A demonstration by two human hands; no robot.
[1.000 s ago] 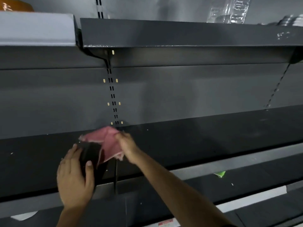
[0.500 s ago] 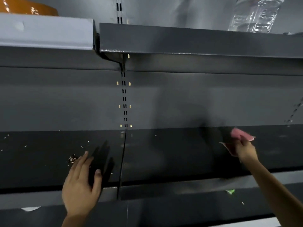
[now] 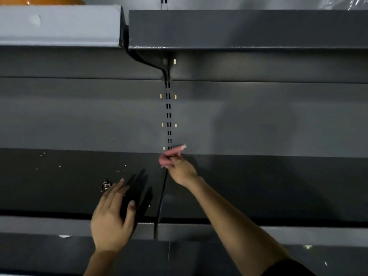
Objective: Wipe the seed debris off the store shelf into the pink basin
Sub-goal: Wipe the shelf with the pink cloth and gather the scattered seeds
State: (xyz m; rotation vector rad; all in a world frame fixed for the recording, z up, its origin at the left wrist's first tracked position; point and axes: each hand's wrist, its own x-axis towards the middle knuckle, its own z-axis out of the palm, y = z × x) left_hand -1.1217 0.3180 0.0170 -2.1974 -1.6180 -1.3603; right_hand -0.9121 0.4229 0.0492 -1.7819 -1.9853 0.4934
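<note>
Mid-wipe on a dark store shelf: right hand clenched on a bunched pink cloth at the back wall, by the seam between panels. Left hand spread flat and empty-looking near the front lip, beside a small heap of seed debris; loose specks scattered further left. Pink basin nowhere in view. Next, probably: sweeping cloth toward the heap, basin brought under the edge.

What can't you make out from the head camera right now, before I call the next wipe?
- Pink basin: not in the head view at all.
- Left hand: its palm side faces away, so whether it holds anything is hidden.
- Pink cloth: blurred and partly covered by the right hand; contact with the shelf is unclear.
- Seed pile: too small to count.
- Orange object: cut off by the top edge.
</note>
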